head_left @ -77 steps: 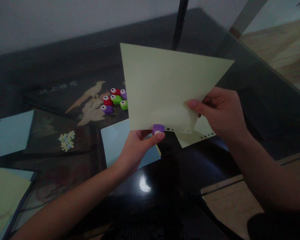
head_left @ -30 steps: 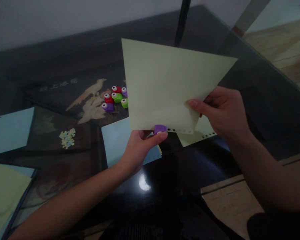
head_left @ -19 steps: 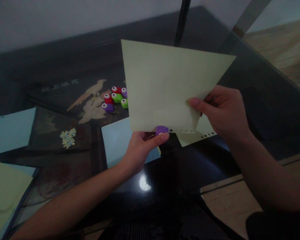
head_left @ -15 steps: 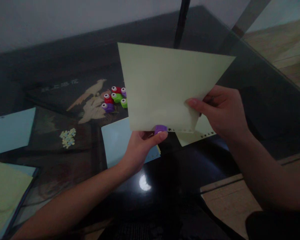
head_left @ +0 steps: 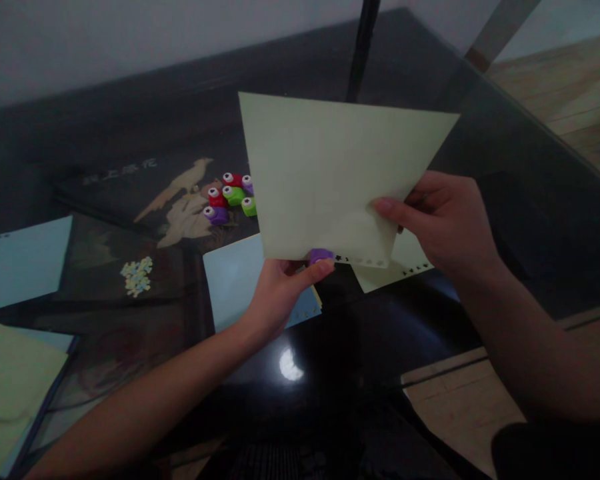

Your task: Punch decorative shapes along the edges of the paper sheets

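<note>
My right hand (head_left: 443,223) pinches the right part of a pale yellow-green sheet of paper (head_left: 330,173), held up above the dark glass table (head_left: 505,200). My left hand (head_left: 280,293) grips a small purple paper punch (head_left: 320,255) that sits on the sheet's lower edge. A row of small punched holes runs along that edge to the right of the punch. A second pale sheet (head_left: 405,257) with punched holes lies under my right hand.
Several small red, green and purple punches (head_left: 230,199) sit in a cluster on the table left of the sheet. A light blue sheet (head_left: 235,280) lies under my left hand, another (head_left: 25,263) at far left, a green one (head_left: 15,373) below it. Punched bits (head_left: 136,275) lie in a pile.
The sheet has shifted and tilted slightly in my hands; the purple punch stays at the lower edge, with my left thumb pressed on it. Both hands keep their hold.
</note>
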### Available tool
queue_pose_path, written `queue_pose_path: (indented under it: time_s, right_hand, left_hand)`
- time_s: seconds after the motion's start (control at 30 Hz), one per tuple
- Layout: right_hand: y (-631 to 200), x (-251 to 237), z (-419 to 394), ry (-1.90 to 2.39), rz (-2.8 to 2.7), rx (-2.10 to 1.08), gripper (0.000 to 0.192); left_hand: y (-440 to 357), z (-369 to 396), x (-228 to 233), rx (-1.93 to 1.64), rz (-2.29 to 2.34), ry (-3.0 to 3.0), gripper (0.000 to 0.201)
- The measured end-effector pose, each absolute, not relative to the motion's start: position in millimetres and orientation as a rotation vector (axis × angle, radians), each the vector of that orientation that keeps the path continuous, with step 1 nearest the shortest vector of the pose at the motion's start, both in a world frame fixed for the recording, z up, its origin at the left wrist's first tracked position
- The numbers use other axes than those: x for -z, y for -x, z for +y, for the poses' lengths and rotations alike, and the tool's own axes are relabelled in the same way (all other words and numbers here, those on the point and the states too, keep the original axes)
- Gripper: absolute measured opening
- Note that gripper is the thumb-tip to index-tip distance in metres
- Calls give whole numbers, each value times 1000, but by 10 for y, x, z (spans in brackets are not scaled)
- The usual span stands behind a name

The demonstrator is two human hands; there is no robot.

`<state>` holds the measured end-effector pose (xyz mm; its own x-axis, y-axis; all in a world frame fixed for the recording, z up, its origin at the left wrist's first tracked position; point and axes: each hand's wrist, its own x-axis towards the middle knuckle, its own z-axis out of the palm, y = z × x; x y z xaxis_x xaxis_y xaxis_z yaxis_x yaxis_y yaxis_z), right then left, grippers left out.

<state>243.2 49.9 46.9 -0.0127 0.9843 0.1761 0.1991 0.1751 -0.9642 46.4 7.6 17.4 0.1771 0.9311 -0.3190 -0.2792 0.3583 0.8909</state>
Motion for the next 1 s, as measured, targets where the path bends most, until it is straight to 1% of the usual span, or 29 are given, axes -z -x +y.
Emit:
queue_pose_path:
  time_s: [0.27, 0.67, 1.0]
  right_hand:
    - [-2439, -521, 528, 1275, -1419, -1004, 7]
    - [-2478, -428, 590, 1310, -1364, -1085, 9]
    - [-2511, -352, 621, 1287, -1194, -1122, 14]
  left_hand:
    - [-467, 107, -229, -907, 1045, -733, 34]
    - [-405, 131, -209, -824, 999, -706, 28]
    - [-378, 121, -276, -768, 999, -799, 35]
